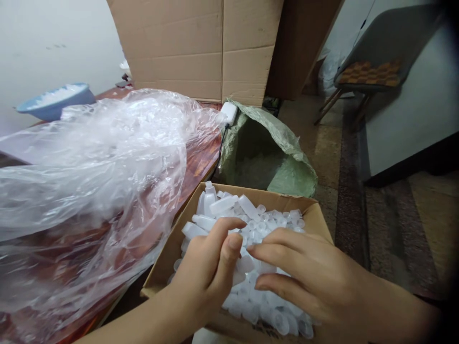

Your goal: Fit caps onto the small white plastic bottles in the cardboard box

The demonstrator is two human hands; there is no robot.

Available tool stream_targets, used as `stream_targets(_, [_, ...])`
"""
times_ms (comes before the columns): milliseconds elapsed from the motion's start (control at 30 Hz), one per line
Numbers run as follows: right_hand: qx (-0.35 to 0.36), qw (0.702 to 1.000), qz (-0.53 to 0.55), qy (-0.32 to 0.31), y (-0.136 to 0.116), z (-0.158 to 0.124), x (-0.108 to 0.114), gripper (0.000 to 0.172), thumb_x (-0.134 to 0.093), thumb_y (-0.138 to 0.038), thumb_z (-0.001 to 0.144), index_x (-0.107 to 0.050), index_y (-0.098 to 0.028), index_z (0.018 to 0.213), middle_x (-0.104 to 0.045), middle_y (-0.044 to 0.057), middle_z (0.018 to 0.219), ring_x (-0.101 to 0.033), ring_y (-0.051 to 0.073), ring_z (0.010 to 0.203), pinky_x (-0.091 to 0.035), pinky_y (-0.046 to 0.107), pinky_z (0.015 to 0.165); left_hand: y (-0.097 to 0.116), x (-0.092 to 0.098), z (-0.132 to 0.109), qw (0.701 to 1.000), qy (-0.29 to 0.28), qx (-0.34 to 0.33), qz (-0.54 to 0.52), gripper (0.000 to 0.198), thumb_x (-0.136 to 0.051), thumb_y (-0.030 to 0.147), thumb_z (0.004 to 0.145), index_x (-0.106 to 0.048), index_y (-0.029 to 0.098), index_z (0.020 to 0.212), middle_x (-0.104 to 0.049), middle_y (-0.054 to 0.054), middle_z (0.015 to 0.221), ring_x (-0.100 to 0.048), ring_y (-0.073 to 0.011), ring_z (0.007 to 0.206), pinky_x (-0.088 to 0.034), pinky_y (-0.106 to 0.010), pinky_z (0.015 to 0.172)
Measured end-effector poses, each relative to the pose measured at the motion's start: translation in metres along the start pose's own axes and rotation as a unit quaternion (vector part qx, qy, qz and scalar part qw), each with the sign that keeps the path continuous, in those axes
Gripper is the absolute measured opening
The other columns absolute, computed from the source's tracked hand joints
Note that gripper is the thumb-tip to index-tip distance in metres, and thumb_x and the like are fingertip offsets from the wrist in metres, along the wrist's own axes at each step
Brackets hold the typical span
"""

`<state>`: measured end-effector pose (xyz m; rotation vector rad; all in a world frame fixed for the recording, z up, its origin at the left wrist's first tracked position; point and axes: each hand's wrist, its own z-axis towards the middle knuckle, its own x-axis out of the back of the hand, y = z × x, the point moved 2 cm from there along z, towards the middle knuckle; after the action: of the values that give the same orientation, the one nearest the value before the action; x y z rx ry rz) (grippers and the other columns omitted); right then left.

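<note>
Cardboard box (317, 220) is sitting below the hands, well filled; handling looks to be under way, judging by both hands working over it. Plenty of loose pieces are remaining in it, no separate finished pile is showing clearly, so the share done is staying unclear. Inside, bottles (224, 204) are lying at the far left, small caps (261, 209) are crowding the middle and right. Left hand (202, 265) is curling, thumb near forefinger; right hand (311, 267) is bending, fingers partly spread. A translucent piece (245, 264) is showing between them above the box; cannot tell which hand is gripping it, if either. Green sack (294, 179) is gaping beyond, contents too dark. Blue basin (53, 111) is holding whitish items. Clear plastic sheeting (143, 119) is covering much of the table (202, 160).
</note>
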<state>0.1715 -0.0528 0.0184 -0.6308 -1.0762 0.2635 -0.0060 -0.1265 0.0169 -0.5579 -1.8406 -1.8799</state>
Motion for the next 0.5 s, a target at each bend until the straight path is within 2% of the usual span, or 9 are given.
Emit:
stream_targets(133, [-0.005, 0.999, -0.030, -0.038, -0.004, 0.005, 0.005, 0.018, -0.045, -0.028, 0.100, -0.058, -0.020, 0.109, -0.059, 0.004, 0.090, -0.057, 0.016, 0.073, -0.046, 0.029, 0.063, 0.005, 0.000, 0.002, 0.998, -0.010, -0.062, 0.031, 0.028, -0.031, 0.035, 0.103, -0.050, 0.021, 0.117, -0.045, 0.009, 0.051, -0.044, -0.0080, 0.041, -0.028, -0.019, 0.043])
stream_targets(233, [-0.006, 0.997, -0.048, -0.067, -0.008, 0.006, 0.004, 0.021, -0.041, -0.023, 0.100, -0.060, -0.018, 0.108, -0.059, 0.005, 0.087, -0.057, 0.015, 0.073, -0.048, 0.027, 0.064, 0.007, 0.000, 0.005, 0.997, -0.005, -0.065, 0.031, 0.029, -0.030, 0.034, 0.103, -0.048, 0.020, 0.120, -0.044, 0.009, 0.050, -0.043, -0.0079, 0.040, -0.028, -0.019, 0.043])
stream_targets(400, [0.005, 0.999, -0.033, -0.009, -0.011, 0.004, 0.003, 0.020, -0.041, -0.023, 0.099, -0.059, -0.018, 0.106, -0.063, 0.005, 0.089, -0.061, 0.017, 0.078, -0.052, 0.029, 0.068, 0.012, 0.003, 0.014, 0.998, 0.029, -0.027, 0.052, 0.035, -0.028, 0.039, 0.103, -0.048, 0.016, 0.120, -0.059, 0.004, 0.059, -0.052, -0.0109, 0.046, -0.032, -0.021, 0.046])
stream_targets(500, [-0.001, 0.999, -0.046, 0.014, -0.008, 0.004, 0.000, 0.019, -0.042, -0.024, 0.100, -0.059, -0.018, 0.102, -0.063, 0.005, 0.088, -0.061, 0.016, 0.077, -0.052, 0.029, 0.069, 0.013, 0.003, 0.017, 0.997, 0.033, -0.018, 0.067, 0.037, -0.027, 0.041, 0.102, -0.051, 0.016, 0.117, -0.057, 0.004, 0.057, -0.052, -0.0118, 0.046, -0.033, -0.022, 0.046])
